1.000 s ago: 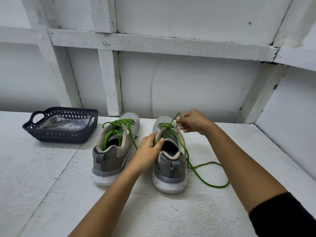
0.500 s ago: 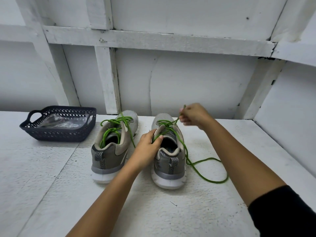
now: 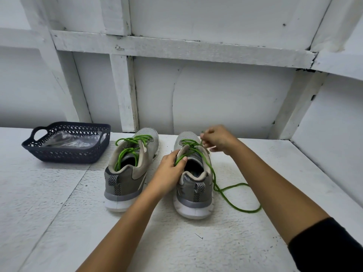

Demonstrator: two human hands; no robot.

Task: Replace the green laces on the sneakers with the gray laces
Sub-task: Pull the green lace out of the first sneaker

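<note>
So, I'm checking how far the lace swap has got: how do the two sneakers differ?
The left sneaker is untouched; the right sneaker is gripped at its collar by the left hand. The left lace lies bunched on top of its sneaker; the right lace is pinched by the right hand near the toe, one long end trailing onto the table. Both are gray with white soles, upright, heels toward the camera, green-laced.

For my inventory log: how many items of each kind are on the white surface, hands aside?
Sneakers: 2
Green laces: 2
Dark basket: 1
Clear plastic bag, inside the basket: 1
Total: 6
</note>
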